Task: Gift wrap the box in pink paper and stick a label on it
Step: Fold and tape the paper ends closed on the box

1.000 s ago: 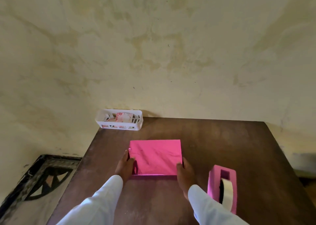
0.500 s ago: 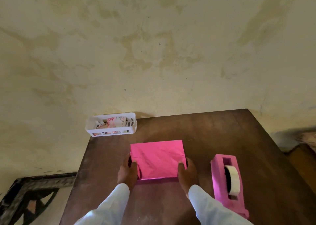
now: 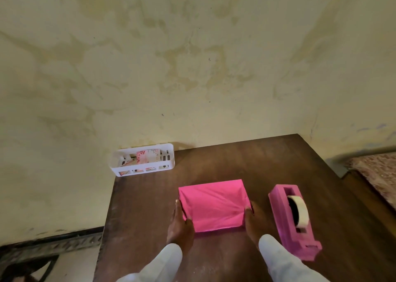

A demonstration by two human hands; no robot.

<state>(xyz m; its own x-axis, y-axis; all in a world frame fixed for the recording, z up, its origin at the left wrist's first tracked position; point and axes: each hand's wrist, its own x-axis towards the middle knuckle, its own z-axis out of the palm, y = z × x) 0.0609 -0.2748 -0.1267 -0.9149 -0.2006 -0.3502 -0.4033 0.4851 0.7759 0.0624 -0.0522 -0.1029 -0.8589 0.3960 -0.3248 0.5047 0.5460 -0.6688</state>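
Note:
The box wrapped in pink paper [image 3: 214,204] lies flat on the brown table [image 3: 246,163], near its front middle. My left hand [image 3: 179,225] holds the box's left side, fingers lying along the edge and thumb on the top near the front corner. On the opposite side, my right hand [image 3: 254,220] grips the box with the thumb over the top edge. The paper is creased toward the right front corner. No label shows on the box's top.
A pink tape dispenser [image 3: 293,221] with a white roll stands just right of my right hand. A white slotted basket [image 3: 143,163] with patterned paper pieces sits at the table's back left corner against the wall. The table's left edge drops to the floor.
The camera view has swung left and tilted, so the table looks turned. Both hands stay on the box's sides, and the box has shifted only slightly.

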